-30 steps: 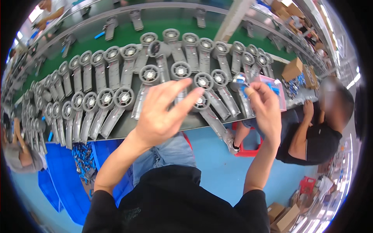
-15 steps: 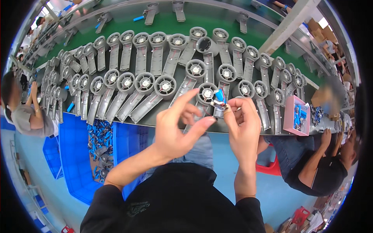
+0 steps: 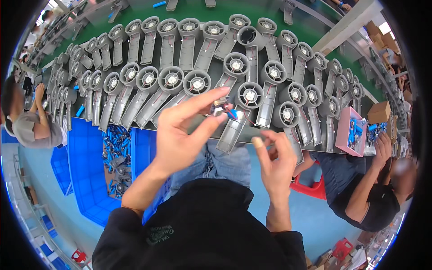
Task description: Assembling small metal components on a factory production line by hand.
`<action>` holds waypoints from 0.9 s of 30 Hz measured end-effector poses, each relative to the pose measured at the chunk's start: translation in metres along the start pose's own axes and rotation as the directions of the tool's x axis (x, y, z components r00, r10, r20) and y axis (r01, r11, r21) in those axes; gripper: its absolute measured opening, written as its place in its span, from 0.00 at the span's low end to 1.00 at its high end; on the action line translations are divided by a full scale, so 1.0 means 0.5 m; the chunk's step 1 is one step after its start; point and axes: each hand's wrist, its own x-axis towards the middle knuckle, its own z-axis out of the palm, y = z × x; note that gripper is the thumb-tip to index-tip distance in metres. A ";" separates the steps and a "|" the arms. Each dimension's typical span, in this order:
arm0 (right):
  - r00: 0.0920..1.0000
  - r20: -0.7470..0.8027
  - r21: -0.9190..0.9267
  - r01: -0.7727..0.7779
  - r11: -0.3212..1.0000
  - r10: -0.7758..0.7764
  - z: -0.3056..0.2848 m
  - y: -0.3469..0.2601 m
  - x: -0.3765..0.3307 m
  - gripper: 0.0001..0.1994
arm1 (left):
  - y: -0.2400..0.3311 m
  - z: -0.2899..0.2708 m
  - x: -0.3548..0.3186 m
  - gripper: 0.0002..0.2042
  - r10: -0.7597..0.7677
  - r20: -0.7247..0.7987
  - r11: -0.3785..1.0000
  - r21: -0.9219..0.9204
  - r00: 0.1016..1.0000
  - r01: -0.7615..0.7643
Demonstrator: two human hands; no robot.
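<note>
My left hand (image 3: 180,135) pinches a small circuit board (image 3: 218,108) between thumb and fingertips, above the bench edge. A blue cylindrical battery cell (image 3: 232,114) shows just beside the board. Thin red wire (image 3: 253,122) runs near it, over a grey fan housing (image 3: 232,131) whose round head (image 3: 249,96) holds a spoked grille. To the right, my right hand (image 3: 276,159) hovers near the bench edge with its fingers half curled and a gap between thumb and index finger; nothing shows in it.
Rows of similar grey fan housings (image 3: 171,80) fill the bench. A pink box (image 3: 344,130) with blue cells stands at the right, by a seated person (image 3: 364,193). Blue bins (image 3: 85,180) hold parts at lower left; another person (image 3: 31,117) sits at far left.
The board with the blue cell has passed from my right hand to my left hand and moved left. My right hand has lowered slightly. The view has shifted, so the housings sit higher.
</note>
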 end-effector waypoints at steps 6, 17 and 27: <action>0.992 -0.126 -0.214 -0.002 0.977 -0.025 0.031 0.028 0.005 0.11 | -0.002 -0.026 -0.011 0.17 -0.114 -0.013 0.973 -0.202 0.993 0.110; 0.966 -0.194 0.171 0.203 0.964 -0.169 0.087 0.032 0.062 0.11 | -0.042 -0.020 -0.009 0.17 -0.331 0.180 0.926 -0.128 0.926 0.355; 0.945 -0.248 0.122 0.249 0.961 -0.213 0.143 0.041 0.061 0.10 | -0.084 0.030 -0.001 0.14 0.022 -0.118 0.972 0.235 0.993 0.007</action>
